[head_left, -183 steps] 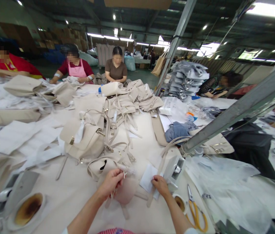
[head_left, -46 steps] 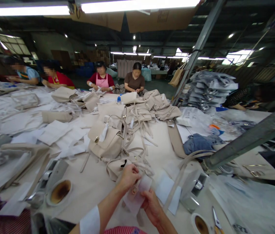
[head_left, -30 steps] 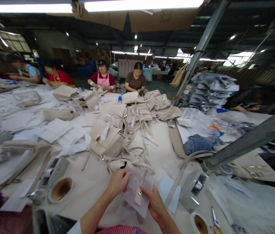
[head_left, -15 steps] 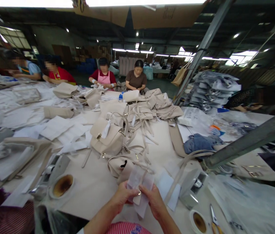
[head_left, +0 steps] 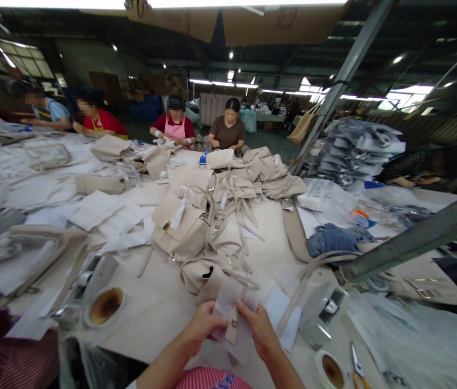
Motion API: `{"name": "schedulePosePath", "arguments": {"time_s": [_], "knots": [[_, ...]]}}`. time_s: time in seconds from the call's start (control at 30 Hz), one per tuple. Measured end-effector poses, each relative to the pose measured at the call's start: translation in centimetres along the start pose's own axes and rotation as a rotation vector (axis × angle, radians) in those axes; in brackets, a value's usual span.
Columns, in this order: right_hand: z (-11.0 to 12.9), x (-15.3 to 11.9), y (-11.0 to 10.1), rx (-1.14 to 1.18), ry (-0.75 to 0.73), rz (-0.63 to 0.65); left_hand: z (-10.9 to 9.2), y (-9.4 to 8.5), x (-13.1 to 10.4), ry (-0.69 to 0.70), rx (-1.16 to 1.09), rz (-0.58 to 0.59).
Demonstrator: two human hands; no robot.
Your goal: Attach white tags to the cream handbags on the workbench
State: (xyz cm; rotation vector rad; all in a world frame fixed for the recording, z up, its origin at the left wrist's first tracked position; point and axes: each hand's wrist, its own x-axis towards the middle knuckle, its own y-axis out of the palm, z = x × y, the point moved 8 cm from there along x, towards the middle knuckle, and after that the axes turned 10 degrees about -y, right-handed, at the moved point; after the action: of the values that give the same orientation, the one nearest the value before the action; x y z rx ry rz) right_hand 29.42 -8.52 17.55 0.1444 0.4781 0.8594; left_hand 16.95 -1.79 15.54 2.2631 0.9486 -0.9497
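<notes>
In front of me, a thin translucent white paper sheet [head_left: 248, 346] is pinched between my two hands. A beige strap end [head_left: 230, 334] with a small gold clasp lies on top of the sheet. My left hand [head_left: 203, 327] grips the sheet's left side, its thumb reaching toward the strap. With the thumb pressed at the strap's upper part, my right hand [head_left: 260, 324] holds strap and sheet together. Both hands' other fingers are partly hidden behind the paper. Just beyond, a beige bag [head_left: 190, 274] lies on the table, partly covered by the sheet.
A beige backpack [head_left: 180, 224] and a heap of bags [head_left: 269, 178] lie farther back. Tape rolls [head_left: 106, 307] and dispensers flank me. Scissors [head_left: 357, 361] rest at right, below a slanting metal post [head_left: 415, 235]. Several co-workers sit across the table.
My right thumb has shifted up along the strap, and more of the strap end and clasp shows on the paper. Both hands stay close together; the view has shifted slightly.
</notes>
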Motion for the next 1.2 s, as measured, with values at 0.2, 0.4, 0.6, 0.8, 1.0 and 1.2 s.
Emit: {"name": "schedulePosePath", "arguments": {"time_s": [0.2, 0.4, 0.6, 0.8, 1.0, 1.2], "knots": [[-0.2, 0.2, -0.4, -0.061, 0.007, -0.037, -0.6, 0.7, -0.7, 0.086, -0.033, 0.039], [0.6, 0.4, -0.3, -0.079, 0.012, -0.031, -0.4, -0.1, -0.1, 0.128, -0.091, -0.037], [1.8, 1.0, -0.7, -0.126, -0.046, -0.102, -1.1, -0.7, -1.3, 0.220, -0.108, -0.081], [1.0, 1.2, -1.4, -0.169, -0.044, -0.118, -2.0, -0.8, -2.7, 0.286, -0.071, -0.097], [0.7, 0.8, -0.9, -0.070, -0.026, -0.065, -2.0, -0.7, -2.8, 0.331, 0.021, -0.141], [1.2, -0.1, 0.1, 0.116, -0.084, 0.048, -3.0, -0.8, -3.8, 0.482, 0.135, -0.214]]}}
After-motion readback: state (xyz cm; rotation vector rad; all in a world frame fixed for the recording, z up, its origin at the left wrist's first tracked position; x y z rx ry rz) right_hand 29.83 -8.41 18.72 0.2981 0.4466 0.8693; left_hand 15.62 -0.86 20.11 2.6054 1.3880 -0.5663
